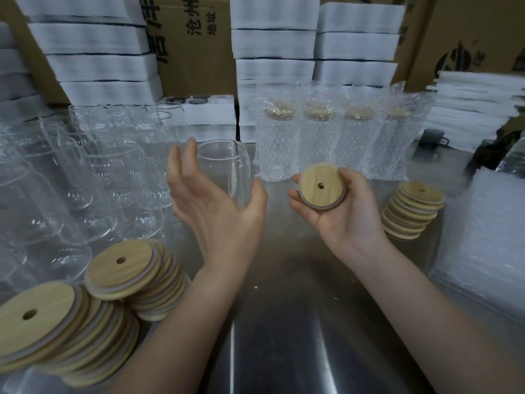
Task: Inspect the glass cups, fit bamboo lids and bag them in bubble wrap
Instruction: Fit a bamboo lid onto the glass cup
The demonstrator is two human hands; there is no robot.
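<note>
so far, four bubble-wrapped lidded cups (321,143) stand in a row toward the far edge of the steel counter (284,336), their bamboo tops showing dimly through the wrap; these look finished. much more seems left, judging by the crowd of bare clear glass cups (85,177) packed along the left edge, none of them with a lid.

the one being worked on is a single clear glass cup (224,166), upright near the middle of the counter, just in front of the wrapped row. the left hand (216,211) curves round it with its grip apart: the fingers are spread beside the cup's left wall with a gap showing, and the thumb is at its lower right side. whether the thumb touches the glass i cannot tell. the right hand (343,214) has its grip clamped on a round bamboo lid with a centre hole (321,186), pinched by the rim between thumb and fingers. it is held in the air to the right of the cup, not yet on it.

this cup therefore appears to be at the fitting step, with seating the lid and bagging both to come. supplies are plentiful: leaning stacks of bamboo lids (71,322) at the near left corner, a smaller lid stack (412,211) toward the right edge, and a pile of flat bubble-wrap bags (483,237) along the right edge.
</note>
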